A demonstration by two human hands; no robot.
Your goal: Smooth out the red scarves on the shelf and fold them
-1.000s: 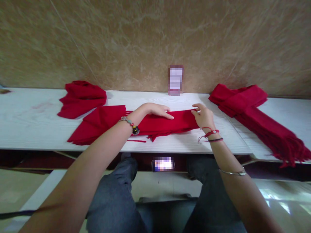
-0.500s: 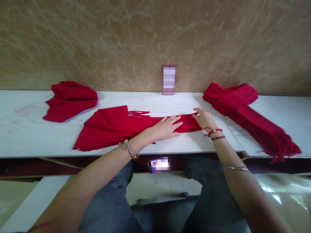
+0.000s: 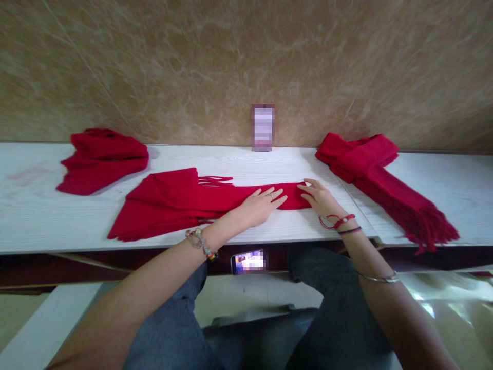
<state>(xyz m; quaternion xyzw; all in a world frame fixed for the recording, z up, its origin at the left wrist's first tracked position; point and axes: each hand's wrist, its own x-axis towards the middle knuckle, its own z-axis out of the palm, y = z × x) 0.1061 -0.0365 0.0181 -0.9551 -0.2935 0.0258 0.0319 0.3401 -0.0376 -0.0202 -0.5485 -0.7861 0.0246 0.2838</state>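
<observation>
A red scarf point(image 3: 169, 198) lies stretched along the white table in front of me, its left part fanned wide and its right part folded into a narrow strip. Dark red fringe shows at its upper edge. My left hand point(image 3: 262, 205), wearing a ring, rests flat on the narrow strip with its fingers spread. At the strip's right end, my right hand point(image 3: 318, 198) touches the cloth with its fingers apart. Palms and the cloth under them are hidden.
Another red scarf point(image 3: 102, 162) sits bunched at the back left. A third, crossed red scarf point(image 3: 385, 190) with fringe lies at the right. A blurred upright card-like thing point(image 3: 263, 128) leans on the marbled wall point(image 3: 192, 67). Below the table edge is a phone point(image 3: 246, 262).
My right hand has drawn slightly left along the strip's end, which now looks a little shorter. My left hand stays on the cloth. The whole view has shifted a little.
</observation>
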